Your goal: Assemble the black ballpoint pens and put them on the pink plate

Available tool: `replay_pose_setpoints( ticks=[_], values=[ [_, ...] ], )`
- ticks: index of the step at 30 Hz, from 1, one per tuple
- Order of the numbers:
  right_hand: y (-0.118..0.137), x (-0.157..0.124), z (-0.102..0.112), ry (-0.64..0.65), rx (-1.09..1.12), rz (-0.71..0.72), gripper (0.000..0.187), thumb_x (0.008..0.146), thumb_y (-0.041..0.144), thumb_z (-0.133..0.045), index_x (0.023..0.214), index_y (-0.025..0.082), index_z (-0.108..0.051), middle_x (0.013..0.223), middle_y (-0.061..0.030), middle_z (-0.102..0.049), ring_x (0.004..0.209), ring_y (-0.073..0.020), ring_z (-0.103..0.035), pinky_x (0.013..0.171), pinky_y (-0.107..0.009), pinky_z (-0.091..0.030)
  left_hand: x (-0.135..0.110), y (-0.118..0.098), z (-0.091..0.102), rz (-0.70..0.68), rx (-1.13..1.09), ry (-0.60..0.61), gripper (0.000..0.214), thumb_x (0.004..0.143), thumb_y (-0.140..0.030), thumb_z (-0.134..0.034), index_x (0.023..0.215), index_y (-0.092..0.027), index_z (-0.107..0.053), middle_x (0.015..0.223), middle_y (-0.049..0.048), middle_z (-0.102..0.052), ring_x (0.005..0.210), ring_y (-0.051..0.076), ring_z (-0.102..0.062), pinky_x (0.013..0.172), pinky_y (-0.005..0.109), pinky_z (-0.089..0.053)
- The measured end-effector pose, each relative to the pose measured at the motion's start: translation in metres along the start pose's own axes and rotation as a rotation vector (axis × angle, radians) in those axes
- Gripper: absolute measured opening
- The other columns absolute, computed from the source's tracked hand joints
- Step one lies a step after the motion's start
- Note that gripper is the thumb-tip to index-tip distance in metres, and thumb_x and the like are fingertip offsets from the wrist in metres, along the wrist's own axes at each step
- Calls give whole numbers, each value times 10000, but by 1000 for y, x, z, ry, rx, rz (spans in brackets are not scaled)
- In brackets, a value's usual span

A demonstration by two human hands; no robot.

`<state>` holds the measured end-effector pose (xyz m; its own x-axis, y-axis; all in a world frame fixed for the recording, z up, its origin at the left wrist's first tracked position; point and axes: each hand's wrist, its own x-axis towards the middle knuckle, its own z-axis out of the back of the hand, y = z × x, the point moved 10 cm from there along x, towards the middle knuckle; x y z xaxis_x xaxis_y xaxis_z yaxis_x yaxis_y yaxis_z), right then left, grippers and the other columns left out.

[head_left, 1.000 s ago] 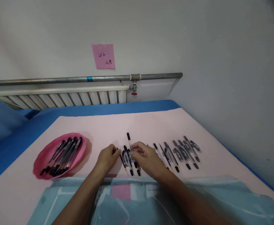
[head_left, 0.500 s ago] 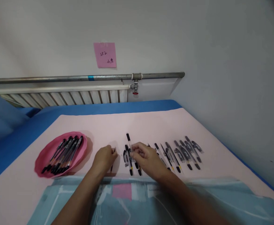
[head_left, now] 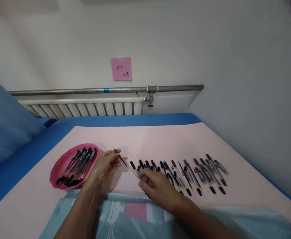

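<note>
Pink cloth: left hand pinched on ink refill, right hand on clear barrel.

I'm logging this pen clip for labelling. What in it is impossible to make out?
Head view:
- Sticky note: writing too small to read.
- Pens in the pink plate: overlapping, count unclear.
- Right hand: blur and curled fingers hide its grip on the clear barrel.
- Thin refill in the left hand: whether its tip meets the barrel is blurred.
</note>
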<state>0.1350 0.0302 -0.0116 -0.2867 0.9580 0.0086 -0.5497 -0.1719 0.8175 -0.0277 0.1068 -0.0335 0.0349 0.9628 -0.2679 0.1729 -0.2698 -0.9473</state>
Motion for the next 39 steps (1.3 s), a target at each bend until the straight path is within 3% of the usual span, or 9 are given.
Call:
replay_pose_setpoints(
  ticks=[5, 10, 24, 31, 39],
  values=[
    [2, -2, -2, 11, 18, 21, 96, 776, 215, -470, 807, 202, -560, 593, 41, -490, 538, -95, -429, 493, -196, -274, 3, -10, 17, -61, -208, -71, 166, 616, -128, -630, 777, -105, -597, 523, -32, -550, 460, 63, -545, 453, 168, -474],
    [4, -3, -9, 78, 13, 19, 108, 750, 189, -483, 810, 213, -570, 602, 46, -485, 537, -91, -420, 503, -193, -283, 3, -13, 23, -87, -268, -90, 165, 611, -116, -636, 772, -94, -609, 547, -23, -570, 470, 65, -558, 451, 168, -485],
    [5, -3, -10, 92, -19, 18, 108, 752, 171, -464, 805, 211, -550, 594, 47, -472, 542, -93, -417, 512, -198, -271, 0, -16, 20, -112, -225, -64, 221, 590, -145, -678, 795, -91, -613, 557, -29, -567, 485, 70, -558, 448, 173, -474],
    [9, -5, -5, 31, -206, 56, 76, 750, 163, -453, 680, 191, -462, 616, 38, -465, 573, -93, -409, 523, -207, -230, -1, -19, 18, -133, -194, -41, 248, 584, -183, -696, 802, -97, -615, 582, -28, -568, 499, 70, -552, 452, 176, -466],
    [9, -6, -6, 18, -213, 82, 59, 779, 193, -455, 725, 198, -479, 662, 29, -496, 618, -103, -438, 547, -209, -251, -3, -14, 8, -100, -157, 21, 209, 598, -211, -699, 760, -105, -621, 564, -27, -559, 492, 68, -539, 475, 186, -476]
  ],
)
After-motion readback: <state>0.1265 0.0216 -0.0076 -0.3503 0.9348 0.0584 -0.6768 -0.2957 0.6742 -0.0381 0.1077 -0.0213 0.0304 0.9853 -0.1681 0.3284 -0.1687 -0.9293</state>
